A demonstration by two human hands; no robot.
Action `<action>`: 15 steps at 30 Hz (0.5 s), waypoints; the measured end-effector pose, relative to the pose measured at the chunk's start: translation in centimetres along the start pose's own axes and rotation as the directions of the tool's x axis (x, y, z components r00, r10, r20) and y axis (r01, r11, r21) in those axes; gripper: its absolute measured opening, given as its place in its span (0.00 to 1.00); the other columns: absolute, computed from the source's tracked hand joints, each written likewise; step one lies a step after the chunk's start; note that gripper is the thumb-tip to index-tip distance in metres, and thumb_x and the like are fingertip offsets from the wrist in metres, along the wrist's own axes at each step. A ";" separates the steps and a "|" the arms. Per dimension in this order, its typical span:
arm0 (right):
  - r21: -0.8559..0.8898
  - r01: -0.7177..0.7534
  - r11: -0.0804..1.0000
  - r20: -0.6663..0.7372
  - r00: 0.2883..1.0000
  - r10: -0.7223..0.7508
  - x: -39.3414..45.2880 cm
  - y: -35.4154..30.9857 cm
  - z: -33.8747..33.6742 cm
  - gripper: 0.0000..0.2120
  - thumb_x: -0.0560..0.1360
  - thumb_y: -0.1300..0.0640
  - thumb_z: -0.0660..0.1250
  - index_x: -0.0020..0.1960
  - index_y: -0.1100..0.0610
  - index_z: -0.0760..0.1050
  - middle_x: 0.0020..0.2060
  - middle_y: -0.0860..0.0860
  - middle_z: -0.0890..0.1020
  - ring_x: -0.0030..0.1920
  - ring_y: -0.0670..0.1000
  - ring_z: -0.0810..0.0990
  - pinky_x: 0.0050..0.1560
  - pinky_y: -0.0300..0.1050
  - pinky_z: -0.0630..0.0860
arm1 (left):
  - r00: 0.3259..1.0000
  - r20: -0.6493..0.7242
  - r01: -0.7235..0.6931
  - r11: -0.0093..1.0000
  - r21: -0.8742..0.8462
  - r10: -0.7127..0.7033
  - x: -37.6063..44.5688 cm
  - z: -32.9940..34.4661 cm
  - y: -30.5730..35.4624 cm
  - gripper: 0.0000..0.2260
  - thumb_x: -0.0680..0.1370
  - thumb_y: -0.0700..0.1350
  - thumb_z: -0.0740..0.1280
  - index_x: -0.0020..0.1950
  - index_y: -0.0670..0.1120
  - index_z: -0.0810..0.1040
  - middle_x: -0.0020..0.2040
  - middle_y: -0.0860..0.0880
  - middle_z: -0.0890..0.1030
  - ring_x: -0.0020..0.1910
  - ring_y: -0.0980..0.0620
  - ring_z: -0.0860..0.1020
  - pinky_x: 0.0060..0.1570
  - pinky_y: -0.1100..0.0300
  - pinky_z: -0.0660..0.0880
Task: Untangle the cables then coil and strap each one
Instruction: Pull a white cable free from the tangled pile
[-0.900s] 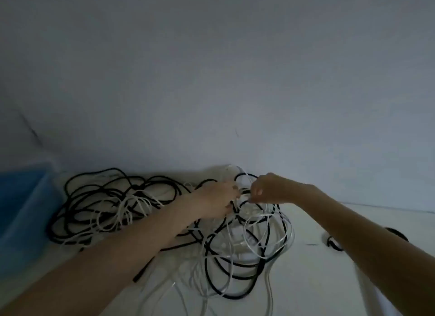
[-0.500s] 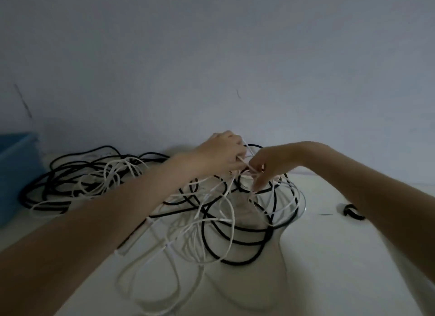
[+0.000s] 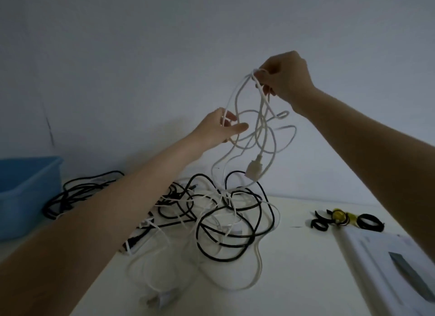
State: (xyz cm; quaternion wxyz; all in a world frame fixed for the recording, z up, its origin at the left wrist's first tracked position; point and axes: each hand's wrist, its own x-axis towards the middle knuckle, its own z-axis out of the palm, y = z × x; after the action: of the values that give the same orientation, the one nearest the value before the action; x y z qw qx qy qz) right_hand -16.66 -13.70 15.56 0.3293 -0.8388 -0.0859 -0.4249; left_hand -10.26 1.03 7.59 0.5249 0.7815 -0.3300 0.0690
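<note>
My right hand [image 3: 286, 78] is raised high and pinches loops of a white cable [image 3: 261, 118] at their top. The cable hangs down in tangled loops, with its white plug [image 3: 253, 168] dangling above the pile. My left hand [image 3: 220, 129] is lower and to the left, with its fingers and thumb curled around one strand of the same white cable. Below them a tangle of black and white cables [image 3: 211, 217] lies on the white table [image 3: 294, 268]. More black cable [image 3: 77, 191] spreads out behind my left forearm.
A blue plastic bin [image 3: 26, 193] stands at the table's left edge. Black straps [image 3: 369, 222] and a yellow roll [image 3: 340, 215] lie at the right. A white flat object [image 3: 386, 264] with a grey strip sits at the near right corner. A plain wall rises behind.
Both hands have risen from the pile. My right hand lifted the white cable high, pulling loops and its plug off the table; my left hand moved left and holds a strand lower down.
</note>
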 end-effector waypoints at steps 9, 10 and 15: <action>-0.375 0.051 0.926 0.401 0.909 0.112 -1.5 0.5 -0.9 0.04 0.73 0.58 0.70 0.42 0.58 0.82 0.17 0.43 0.74 0.19 0.39 0.72 0.22 0.26 0.65 | 0.969 -0.240 0.026 0.932 0.362 0.066 -1.2 -5.2 0.7 0.14 0.79 0.46 0.63 0.34 0.44 0.74 0.30 0.49 0.68 0.32 0.51 0.68 0.30 0.63 0.62; -0.457 0.080 0.886 0.446 0.882 0.150 -1.8 1.2 -0.6 0.04 0.73 0.58 0.70 0.43 0.58 0.82 0.18 0.44 0.74 0.22 0.40 0.73 0.23 0.27 0.67 | 0.956 -0.261 0.016 0.871 0.492 0.130 -1.2 -6.0 0.6 0.13 0.79 0.47 0.63 0.37 0.43 0.74 0.31 0.49 0.69 0.34 0.49 0.68 0.32 0.60 0.62; -0.604 -0.010 0.797 0.310 0.918 0.246 -2.8 4.7 0.5 0.07 0.75 0.57 0.68 0.43 0.61 0.80 0.30 0.51 0.75 0.41 0.56 0.80 0.41 0.43 0.74 | 0.883 -0.203 0.000 0.433 0.902 0.423 -1.9 -9.2 0.8 0.14 0.79 0.51 0.62 0.50 0.40 0.78 0.49 0.41 0.76 0.51 0.42 0.73 0.52 0.52 0.62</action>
State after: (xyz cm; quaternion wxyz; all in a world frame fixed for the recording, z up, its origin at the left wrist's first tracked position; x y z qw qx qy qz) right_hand -16.09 -16.57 10.94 0.0576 -0.9681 0.0477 -0.2392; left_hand -10.02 9.71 11.38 0.0859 0.8564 -0.2285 0.4549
